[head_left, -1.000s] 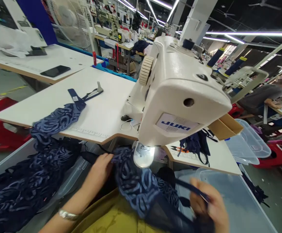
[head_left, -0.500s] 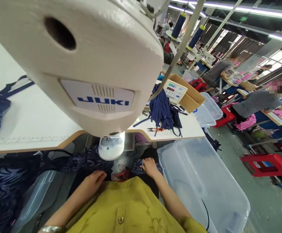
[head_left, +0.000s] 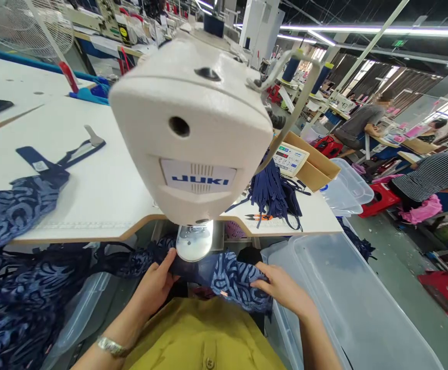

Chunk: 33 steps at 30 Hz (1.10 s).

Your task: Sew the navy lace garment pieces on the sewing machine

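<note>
A navy bra [head_left: 231, 277] with a pale swirl pattern is stretched between my hands, just in front of the sewing machine [head_left: 193, 113]. My left hand [head_left: 156, 285] pinches its plain dark band, thumb on top, beside the machine's lit round work arm [head_left: 194, 244]. On the other side my right hand [head_left: 281, 285] grips the patterned cup between thumb and fingers. Part of the band passes behind or under the work arm, so whether it lies under the needle is hidden. Another patterned bra [head_left: 27, 200] lies on the white table to the left.
Navy straps [head_left: 270, 190] hang in a bunch by the control panel [head_left: 290, 159], with orange-handled snips [head_left: 260, 217] in front. Clear plastic bins [head_left: 347, 298] stand at right. A heap of patterned bras [head_left: 23, 298] fills the lower left. Co-workers sit further right.
My right hand has brought the bra up from my lap. My left hand, formerly free, has moved to the work arm and taken the band. The view has tilted up and back.
</note>
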{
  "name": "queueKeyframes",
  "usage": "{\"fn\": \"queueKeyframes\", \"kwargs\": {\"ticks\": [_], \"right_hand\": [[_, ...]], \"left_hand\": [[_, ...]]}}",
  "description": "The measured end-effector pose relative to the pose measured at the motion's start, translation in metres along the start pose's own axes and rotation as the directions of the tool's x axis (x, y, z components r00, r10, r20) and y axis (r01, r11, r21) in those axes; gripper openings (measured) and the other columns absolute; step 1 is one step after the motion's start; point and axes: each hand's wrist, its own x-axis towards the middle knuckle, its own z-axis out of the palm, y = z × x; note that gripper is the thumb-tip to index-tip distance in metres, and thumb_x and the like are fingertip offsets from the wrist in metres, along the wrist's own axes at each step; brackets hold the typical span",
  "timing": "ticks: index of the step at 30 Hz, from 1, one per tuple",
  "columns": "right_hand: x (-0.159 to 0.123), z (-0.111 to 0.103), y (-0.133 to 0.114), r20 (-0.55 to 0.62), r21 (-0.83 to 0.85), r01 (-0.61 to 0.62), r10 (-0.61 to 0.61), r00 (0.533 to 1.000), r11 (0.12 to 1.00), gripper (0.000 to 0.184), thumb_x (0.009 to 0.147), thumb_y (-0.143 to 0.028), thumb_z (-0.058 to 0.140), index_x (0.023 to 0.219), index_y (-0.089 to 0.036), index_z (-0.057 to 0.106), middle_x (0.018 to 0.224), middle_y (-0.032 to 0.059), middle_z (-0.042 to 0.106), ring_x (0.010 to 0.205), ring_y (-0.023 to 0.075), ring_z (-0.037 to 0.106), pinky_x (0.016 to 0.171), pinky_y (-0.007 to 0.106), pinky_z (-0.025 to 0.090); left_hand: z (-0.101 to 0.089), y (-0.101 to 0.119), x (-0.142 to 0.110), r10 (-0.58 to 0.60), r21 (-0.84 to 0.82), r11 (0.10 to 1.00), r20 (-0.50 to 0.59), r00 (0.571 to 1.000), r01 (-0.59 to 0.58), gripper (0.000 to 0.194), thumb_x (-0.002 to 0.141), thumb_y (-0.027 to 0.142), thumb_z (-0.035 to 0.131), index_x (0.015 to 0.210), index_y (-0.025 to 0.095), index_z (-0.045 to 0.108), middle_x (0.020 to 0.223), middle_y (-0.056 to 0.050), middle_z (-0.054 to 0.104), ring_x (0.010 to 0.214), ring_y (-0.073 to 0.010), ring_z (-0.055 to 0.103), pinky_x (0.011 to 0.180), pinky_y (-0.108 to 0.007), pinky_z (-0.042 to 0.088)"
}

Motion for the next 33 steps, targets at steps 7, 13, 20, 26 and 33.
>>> {"fn": "queueKeyframes", "kwargs": {"ticks": [7, 13, 20, 26, 33], "right_hand": [[0.021, 0.033, -0.079, -0.073, 0.246, 0.346, -0.339, 0.938, 0.905, 0.038, 0.092, -0.035, 0.057, 0.128, -0.025, 0.051, 0.125, 0.0040, 0.059, 0.113, 0.0178, 0.054, 0.097, 0.027, 0.040], [0.025, 0.047, -0.111, -0.178, 0.365, 0.344, -0.298, 0.938, 0.865, 0.021, 0.094, -0.036, 0.053, 0.108, -0.024, 0.064, 0.100, -0.0007, 0.069, 0.089, 0.0137, 0.062, 0.079, 0.022, 0.044], [0.026, 0.018, -0.112, -0.354, 0.424, 0.377, -0.233, 0.906, 0.823, 0.017, 0.086, -0.033, 0.063, 0.100, -0.025, 0.069, 0.084, -0.0020, 0.068, 0.076, 0.0134, 0.061, 0.072, 0.022, 0.046], [0.051, 0.003, -0.117, -0.385, 0.424, 0.282, -0.111, 0.916, 0.861, 0.015, 0.088, -0.033, 0.056, 0.084, -0.021, 0.064, 0.079, -0.0019, 0.064, 0.074, 0.0131, 0.056, 0.068, 0.023, 0.042], [0.071, 0.003, -0.114, -0.327, 0.493, 0.297, -0.142, 0.934, 0.818, 0.010, 0.088, -0.030, 0.055, 0.087, -0.021, 0.053, 0.070, -0.0049, 0.052, 0.066, 0.0116, 0.049, 0.064, 0.023, 0.038]], "left_hand": [[0.014, 0.041, -0.072, 0.067, 0.526, 0.811, 0.351, 0.934, -0.256, 0.051, 0.085, 0.061, 0.049, 0.108, 0.020, 0.070, 0.110, -0.007, 0.071, 0.102, -0.0253, 0.066, 0.090, -0.032, 0.052], [0.028, 0.067, -0.096, 0.279, 0.651, 0.453, 0.545, 0.791, -0.609, 0.025, 0.084, 0.045, 0.058, 0.089, 0.025, 0.073, 0.089, 0.000, 0.074, 0.084, -0.0185, 0.068, 0.075, -0.019, 0.053], [0.039, 0.079, -0.093, 0.214, 0.587, 0.628, 0.501, 0.839, -0.511, 0.044, 0.083, 0.059, 0.051, 0.065, 0.021, 0.064, 0.059, -0.001, 0.068, 0.056, -0.0186, 0.062, 0.054, -0.023, 0.049], [0.022, 0.083, -0.081, 0.709, 0.804, -0.018, 0.430, 0.559, -0.595, 0.043, 0.086, 0.060, 0.050, 0.071, 0.021, 0.062, 0.058, 0.001, 0.062, 0.052, -0.0158, 0.055, 0.050, -0.026, 0.037], [0.024, 0.085, -0.072, 0.514, 0.422, -0.756, 0.856, -0.055, -0.501, 0.028, 0.092, 0.023, 0.055, 0.117, 0.013, 0.060, 0.117, -0.011, 0.066, 0.112, -0.0235, 0.057, 0.104, -0.038, 0.034]]}}
